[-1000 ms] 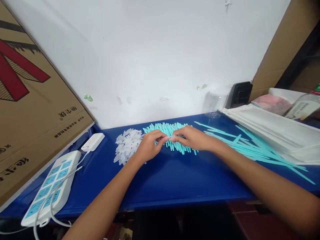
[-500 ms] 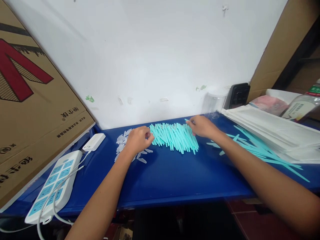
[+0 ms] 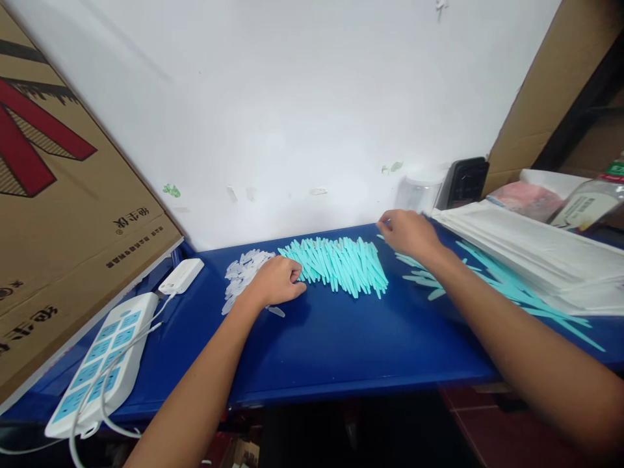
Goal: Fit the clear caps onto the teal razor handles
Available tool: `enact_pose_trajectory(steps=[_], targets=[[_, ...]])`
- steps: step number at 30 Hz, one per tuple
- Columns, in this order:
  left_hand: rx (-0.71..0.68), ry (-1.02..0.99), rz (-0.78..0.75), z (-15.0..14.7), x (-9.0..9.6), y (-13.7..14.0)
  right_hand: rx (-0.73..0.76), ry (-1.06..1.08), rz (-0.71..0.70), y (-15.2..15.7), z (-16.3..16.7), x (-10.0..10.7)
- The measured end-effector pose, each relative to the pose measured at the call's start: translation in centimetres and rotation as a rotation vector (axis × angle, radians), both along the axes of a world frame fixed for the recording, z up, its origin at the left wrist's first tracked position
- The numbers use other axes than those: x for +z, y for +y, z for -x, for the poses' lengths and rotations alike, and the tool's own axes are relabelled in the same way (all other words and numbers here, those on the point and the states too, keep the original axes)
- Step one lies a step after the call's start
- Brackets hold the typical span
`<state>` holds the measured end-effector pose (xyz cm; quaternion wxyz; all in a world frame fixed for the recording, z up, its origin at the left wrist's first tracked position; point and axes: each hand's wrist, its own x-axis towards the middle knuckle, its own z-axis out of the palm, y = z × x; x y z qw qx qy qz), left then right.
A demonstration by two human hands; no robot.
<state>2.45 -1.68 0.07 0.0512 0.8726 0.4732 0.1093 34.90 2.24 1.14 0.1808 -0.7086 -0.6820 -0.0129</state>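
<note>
My left hand point(image 3: 279, 281), fingers curled closed, is at the left end of a row of slim, flat turquoise sticks point(image 3: 336, 265). Whatever it pinches is hidden. Small translucent plastic pieces point(image 3: 238, 276) lie in a heap beside and partly behind that hand. Farther right, my right hand point(image 3: 408, 234) hovers with its fingertips pinched together, just past the row's right end. A turquoise tip point(image 3: 380, 238) shows under its fingers; I cannot tell whether it is gripped. Beneath the right wrist lie more loose turquoise sticks point(image 3: 420, 278).
A white power strip point(image 3: 104, 364) with cables and a small white box point(image 3: 181, 276) sit at left by a large carton point(image 3: 73, 195). Right of my hands stand a clear jar point(image 3: 420, 195), a black object point(image 3: 467, 182), stacked white sheets point(image 3: 531, 250) and a bottle point(image 3: 592, 201).
My right hand has shifted right and slightly back, off the row's end; the stick that jutted from its fingers no longer shows there. My left hand has moved slightly right.
</note>
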Motion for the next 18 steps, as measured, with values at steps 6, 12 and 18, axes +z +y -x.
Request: enact_pose_trajectory(steps=[6,12,18], targets=[[0.001,-0.039,-0.115,-0.7,-0.4,-0.3,0.006,-0.167,0.427,1.6,-4.7,-0.2],[-0.008,-0.067,-0.156,-1.2,-0.7,-0.4,0.046,-0.108,0.551,1.9,-6.3,-0.5],[-0.003,-0.081,-0.174,-1.0,-0.7,-0.3,0.073,-0.098,0.579,0.8,-6.1,0.8]])
